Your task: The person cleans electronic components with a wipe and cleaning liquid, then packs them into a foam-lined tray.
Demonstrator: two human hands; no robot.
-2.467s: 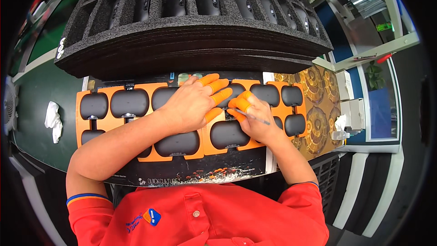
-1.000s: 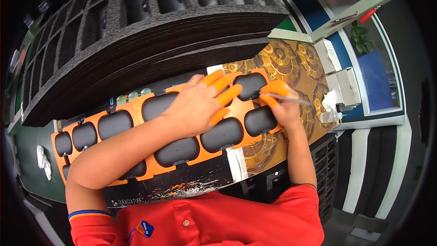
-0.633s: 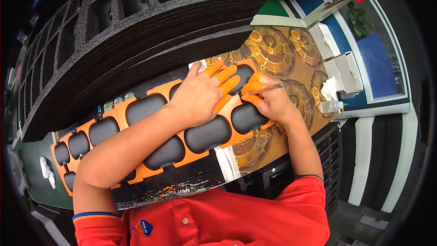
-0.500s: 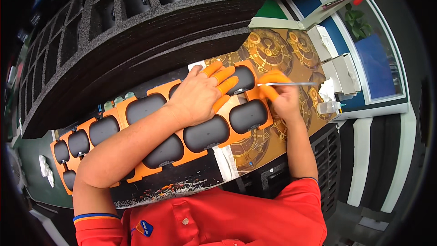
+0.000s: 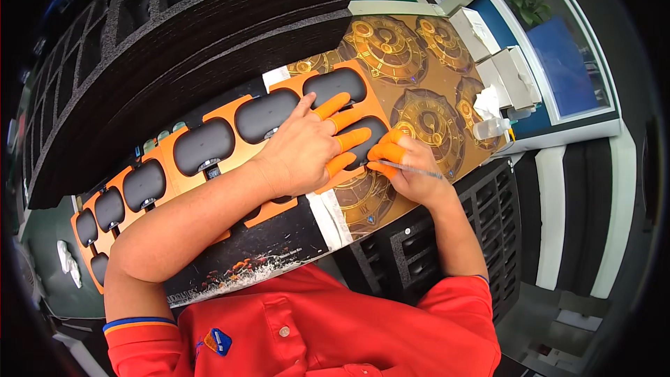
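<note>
My left hand (image 5: 296,148), with orange finger cots, lies with its fingers spread over the near-right black rounded case (image 5: 364,128). That case sits in an orange tray (image 5: 371,103), with another black case (image 5: 336,86) behind it. Pinched in my right hand (image 5: 413,171), also in orange finger cots, is a thin silver tool that looks like tweezers (image 5: 423,171). Its tip meets the near-right edge of the case, where my fingers partly hide it. My left forearm covers some of the near-row cases.
More black cases (image 5: 204,147) sit in orange trays leftward along the table. Stacked black foam trays (image 5: 209,35) rise behind them. White boxes (image 5: 504,77), a tissue (image 5: 488,102) and a clear bottle (image 5: 492,128) stand at the right. A black crate (image 5: 492,209) is below the table's right edge.
My right hand has come down and left with the tweezers, from beside the far-right case to the near-right case's edge. The view has shifted; my left hand stays over the cases.
</note>
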